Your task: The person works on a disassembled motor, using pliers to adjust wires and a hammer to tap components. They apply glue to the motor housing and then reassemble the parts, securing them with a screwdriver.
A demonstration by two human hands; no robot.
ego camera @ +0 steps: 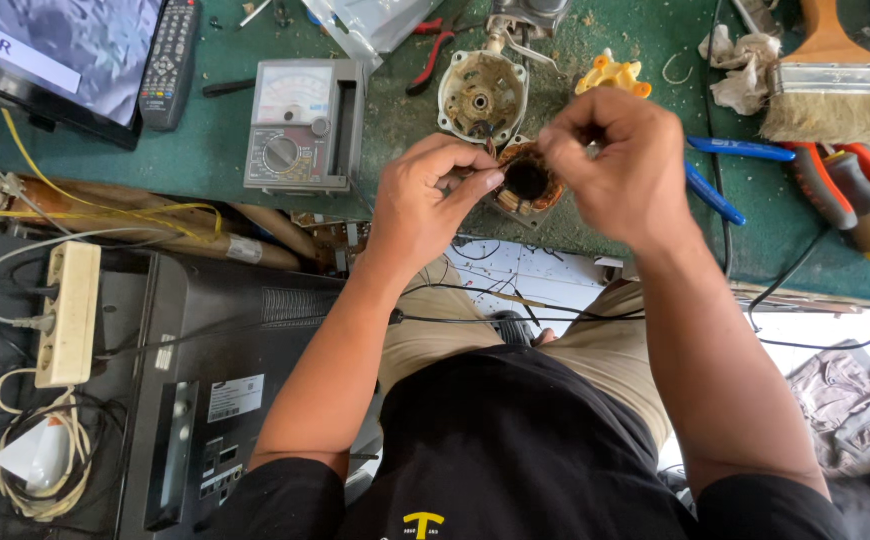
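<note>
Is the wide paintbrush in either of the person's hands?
No, the paintbrush lies on the green bench top, while both hands grip the copper-wound stator.

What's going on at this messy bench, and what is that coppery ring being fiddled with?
A person holds a small motor stator, a ring wound with copper wire, at the edge of a green bench. The left hand steadies it from one side while the right hand pinches at its top. Just behind lies an open round motor housing. An analog multimeter, red-handled pliers and a paintbrush sit nearby.
</note>
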